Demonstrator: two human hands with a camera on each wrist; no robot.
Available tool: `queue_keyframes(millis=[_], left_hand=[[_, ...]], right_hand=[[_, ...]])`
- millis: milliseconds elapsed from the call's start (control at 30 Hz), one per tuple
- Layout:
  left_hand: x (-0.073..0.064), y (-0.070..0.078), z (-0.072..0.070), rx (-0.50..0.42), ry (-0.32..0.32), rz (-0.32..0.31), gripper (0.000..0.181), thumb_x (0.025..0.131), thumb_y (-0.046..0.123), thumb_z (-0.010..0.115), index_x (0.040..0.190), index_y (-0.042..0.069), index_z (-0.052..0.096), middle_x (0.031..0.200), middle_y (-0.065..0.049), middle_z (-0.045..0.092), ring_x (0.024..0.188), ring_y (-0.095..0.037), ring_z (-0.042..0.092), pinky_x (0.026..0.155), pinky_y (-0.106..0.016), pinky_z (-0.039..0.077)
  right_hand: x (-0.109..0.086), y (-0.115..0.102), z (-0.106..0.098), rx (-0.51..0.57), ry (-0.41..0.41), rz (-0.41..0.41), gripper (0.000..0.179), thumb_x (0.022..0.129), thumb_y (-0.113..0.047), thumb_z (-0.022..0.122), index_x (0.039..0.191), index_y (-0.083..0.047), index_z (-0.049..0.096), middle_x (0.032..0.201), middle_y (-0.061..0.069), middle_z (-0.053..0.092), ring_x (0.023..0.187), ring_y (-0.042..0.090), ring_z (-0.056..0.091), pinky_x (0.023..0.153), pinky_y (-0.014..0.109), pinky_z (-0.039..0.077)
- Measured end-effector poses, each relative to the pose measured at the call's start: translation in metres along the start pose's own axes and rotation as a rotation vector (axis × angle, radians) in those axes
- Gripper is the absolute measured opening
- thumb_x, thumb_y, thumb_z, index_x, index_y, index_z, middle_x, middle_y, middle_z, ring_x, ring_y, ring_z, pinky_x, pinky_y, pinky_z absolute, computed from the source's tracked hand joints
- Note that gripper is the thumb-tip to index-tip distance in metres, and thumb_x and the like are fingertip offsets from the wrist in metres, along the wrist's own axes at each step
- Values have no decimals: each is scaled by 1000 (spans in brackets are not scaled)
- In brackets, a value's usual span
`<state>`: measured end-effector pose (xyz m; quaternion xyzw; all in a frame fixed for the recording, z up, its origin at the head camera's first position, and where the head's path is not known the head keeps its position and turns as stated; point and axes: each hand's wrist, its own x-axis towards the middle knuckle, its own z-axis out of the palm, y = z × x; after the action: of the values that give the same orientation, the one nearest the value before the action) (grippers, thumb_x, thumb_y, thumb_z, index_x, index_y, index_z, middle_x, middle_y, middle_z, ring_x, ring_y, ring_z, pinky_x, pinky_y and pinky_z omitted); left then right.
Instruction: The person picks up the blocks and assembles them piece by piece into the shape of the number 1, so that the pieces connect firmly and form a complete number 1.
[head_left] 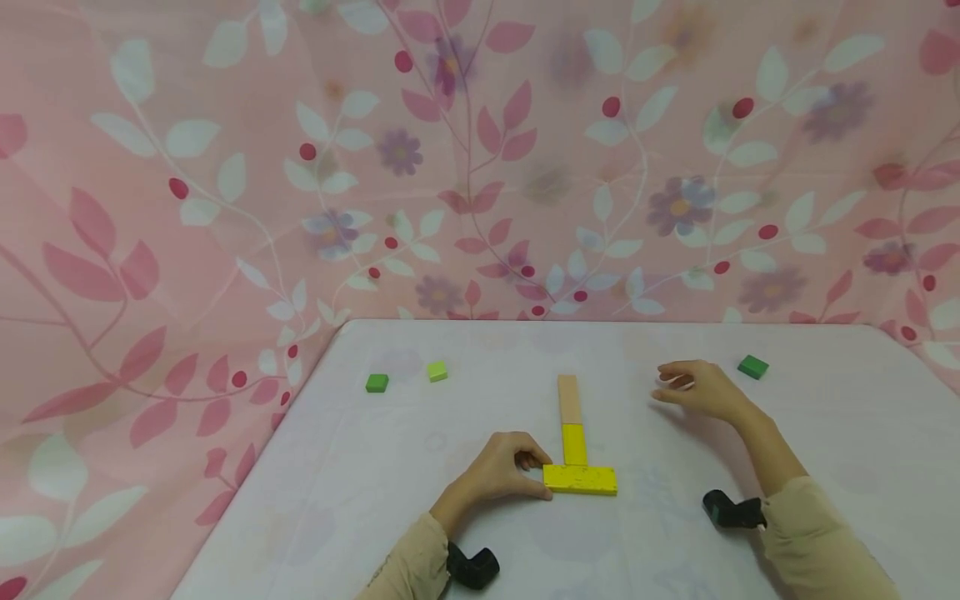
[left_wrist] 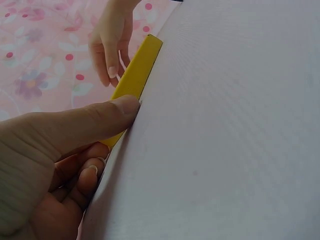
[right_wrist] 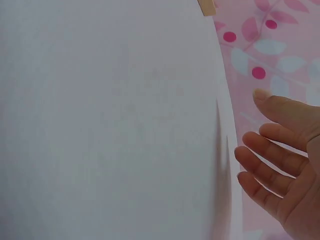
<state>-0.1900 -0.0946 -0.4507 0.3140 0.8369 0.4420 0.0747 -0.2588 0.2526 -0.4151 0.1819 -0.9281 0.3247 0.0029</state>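
Observation:
A long yellow block (head_left: 581, 480) lies crosswise on the white-covered table (head_left: 645, 550). My left hand (head_left: 501, 468) pinches its left end, the thumb on the near side in the head view. In the left wrist view the thumb (left_wrist: 107, 117) presses against the yellow face. Behind that block's middle, a shorter yellow block (head_left: 574, 444) runs away from me, and a plain wooden block (head_left: 570, 400) continues the line, so the pieces form an upside-down T. To the right, my right hand (head_left: 701, 390) holds nothing, its fingers loosely bent and apart from the blocks.
At the back left lie a green block (head_left: 377, 383) and a lime-green block (head_left: 437, 372). Another green block (head_left: 753, 367) lies beyond the right hand. Black wrist devices (head_left: 474, 568) are worn on both wrists. A pink floral cloth (head_left: 480, 167) hangs behind the table.

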Motion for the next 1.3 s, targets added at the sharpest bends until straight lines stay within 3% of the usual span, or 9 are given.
queue_keyframes(millis=[500,833,900,1000,1133,1300], left_hand=[[-1,-1,0,-7,1,-5,34,63,13,87,94,7,72,86,4,66,73,0,53,69,-17,48],[-1,0,0,-6,0,-3,34,63,13,87,93,6,72,86,4,66,73,0,53,69,-17,48],[0,0,0,-5,0,-3,34,63,13,87,93,7,72,86,4,66,73,0,53,69,-17,48],[0,1,-1,-3,-1,-4,34,64,13,87,93,7,72,86,4,66,73,0,53,68,-17,48],[-1,1,-1,0,-1,-3,34,64,13,87,94,7,72,86,4,66,72,0,53,68,-17,48],[-1,0,0,6,0,2,34,64,14,87,94,7,72,85,5,66,72,0,53,67,-16,48]], right_hand=[[-22,23,-24,-29,65,22,47,82,-19,73,114,14,59,103,26,65,91,39,63,70,24,50],[-32,43,-31,-56,101,82,49,82,-26,73,113,10,61,99,21,67,90,36,63,72,28,48],[-34,46,-33,-62,113,94,48,82,-27,73,112,9,62,98,19,68,88,31,64,71,24,47],[-37,52,-36,-56,152,106,45,82,-26,73,109,9,63,93,17,68,80,11,62,67,18,45],[-40,59,-39,-67,252,109,38,81,-22,74,103,8,66,83,12,68,70,-12,48,62,13,41],[-41,69,-42,-88,343,132,34,82,-21,73,99,8,65,76,7,65,66,-16,42,59,14,38]])
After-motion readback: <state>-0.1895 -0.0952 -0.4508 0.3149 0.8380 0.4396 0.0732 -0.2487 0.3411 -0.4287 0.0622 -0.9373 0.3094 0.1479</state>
